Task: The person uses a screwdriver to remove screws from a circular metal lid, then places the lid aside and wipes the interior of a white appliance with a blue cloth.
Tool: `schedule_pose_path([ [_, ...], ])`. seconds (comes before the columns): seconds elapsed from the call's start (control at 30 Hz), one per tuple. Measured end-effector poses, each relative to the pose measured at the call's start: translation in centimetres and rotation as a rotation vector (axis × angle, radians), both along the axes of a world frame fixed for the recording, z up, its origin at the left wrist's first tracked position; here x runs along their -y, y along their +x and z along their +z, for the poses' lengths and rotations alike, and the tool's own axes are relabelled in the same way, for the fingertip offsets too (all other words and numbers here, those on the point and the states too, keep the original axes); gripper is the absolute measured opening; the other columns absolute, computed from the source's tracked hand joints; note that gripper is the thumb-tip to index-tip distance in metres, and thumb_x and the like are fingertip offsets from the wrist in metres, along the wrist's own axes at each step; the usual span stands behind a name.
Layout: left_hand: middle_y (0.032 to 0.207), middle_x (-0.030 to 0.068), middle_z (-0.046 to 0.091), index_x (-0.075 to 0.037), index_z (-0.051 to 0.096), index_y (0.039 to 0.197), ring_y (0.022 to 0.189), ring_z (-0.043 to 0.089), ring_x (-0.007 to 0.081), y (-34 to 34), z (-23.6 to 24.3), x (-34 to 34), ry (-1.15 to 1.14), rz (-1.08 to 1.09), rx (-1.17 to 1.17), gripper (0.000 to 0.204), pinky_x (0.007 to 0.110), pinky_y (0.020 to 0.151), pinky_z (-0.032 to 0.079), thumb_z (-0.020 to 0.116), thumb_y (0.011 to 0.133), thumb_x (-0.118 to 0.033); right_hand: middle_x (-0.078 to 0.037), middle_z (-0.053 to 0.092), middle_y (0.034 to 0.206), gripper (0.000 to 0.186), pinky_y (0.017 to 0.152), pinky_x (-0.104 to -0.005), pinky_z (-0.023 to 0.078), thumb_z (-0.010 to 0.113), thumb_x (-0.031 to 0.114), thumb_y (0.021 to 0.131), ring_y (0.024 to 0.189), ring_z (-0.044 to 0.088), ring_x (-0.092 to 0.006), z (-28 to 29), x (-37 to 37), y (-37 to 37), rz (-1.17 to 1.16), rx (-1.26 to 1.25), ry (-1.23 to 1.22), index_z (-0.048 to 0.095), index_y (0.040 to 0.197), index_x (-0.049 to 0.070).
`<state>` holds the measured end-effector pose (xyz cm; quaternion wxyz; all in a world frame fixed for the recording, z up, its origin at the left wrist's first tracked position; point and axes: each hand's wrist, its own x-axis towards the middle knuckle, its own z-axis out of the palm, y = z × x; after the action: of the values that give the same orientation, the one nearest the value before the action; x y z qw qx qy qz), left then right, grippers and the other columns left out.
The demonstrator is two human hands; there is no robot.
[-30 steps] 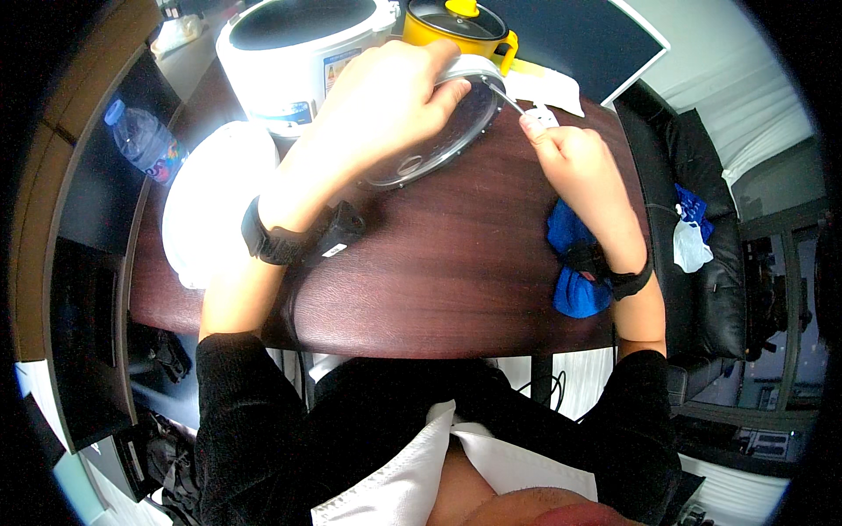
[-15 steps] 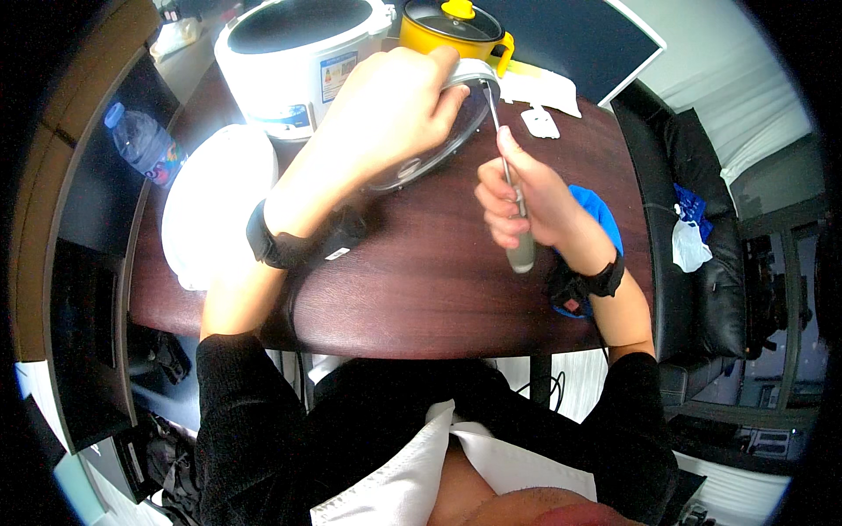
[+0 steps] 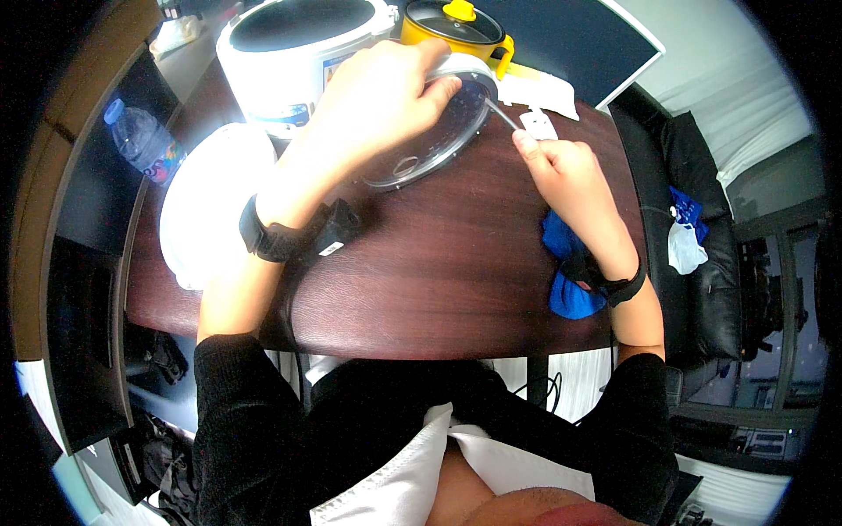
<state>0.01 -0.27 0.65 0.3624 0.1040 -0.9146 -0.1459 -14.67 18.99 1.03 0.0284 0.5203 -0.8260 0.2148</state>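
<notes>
My left hand (image 3: 381, 92) grips a round clear lid (image 3: 441, 143) with a pale rim and a white part along its top. It holds the lid tilted on edge above the table. My right hand (image 3: 566, 171) is closed around a screwdriver (image 3: 503, 115), whose thin metal shaft slants up and left with its tip at the lid's right side. The handle is hidden in my fist. Behind my left hand stands a white round cooker (image 3: 263, 83) with a dark inside. A blue cloth-like thing (image 3: 576, 296) lies below my right wrist.
A white rounded lid-like piece (image 3: 206, 206) lies at the table's left, beside a plastic bottle (image 3: 140, 140). At the back are a yellow pot (image 3: 447, 31) with a lid and a small white flat piece (image 3: 538, 124). A black object (image 3: 338, 226) sits by my left wrist.
My right hand has moved up and right, and the screwdriver now slants more sideways toward the lid. The lid has turned slightly, showing more of its clear face.
</notes>
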Motion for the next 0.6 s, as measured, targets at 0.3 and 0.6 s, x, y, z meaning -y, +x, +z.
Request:
schedule_pose_path([
  [0.3, 0.08, 0.0242, 0.064, 0.0, 0.061, 0.108, 0.079, 0.063, 0.0395, -0.1, 0.1, -0.1, -0.005, -0.013, -0.005, 0.035, 0.044, 0.07, 0.048, 0.058, 0.09, -0.03, -0.023, 0.056, 0.058, 0.058, 0.057, -0.0458, 0.046, 0.053, 0.044, 0.094, 0.057, 0.058, -0.0402, 0.8, 0.9, -0.3, -0.019, -0.078, 0.002, 0.061, 0.06, -0.002],
  [0.6, 0.077, 0.0233, 0.063, -0.002, 0.061, 0.107, 0.077, 0.062, 0.04, 0.0, 0.0, -0.3, 0.008, -0.014, -0.018, 0.032, 0.046, 0.069, 0.047, 0.058, 0.09, -0.03, -0.024, 0.057, 0.061, 0.058, 0.059, -0.0463, 0.046, 0.053, 0.043, 0.094, 0.06, 0.058, -0.0401, 1.3, 0.9, 0.1, -0.062, -0.007, 0.036, 0.061, 0.06, -0.004],
])
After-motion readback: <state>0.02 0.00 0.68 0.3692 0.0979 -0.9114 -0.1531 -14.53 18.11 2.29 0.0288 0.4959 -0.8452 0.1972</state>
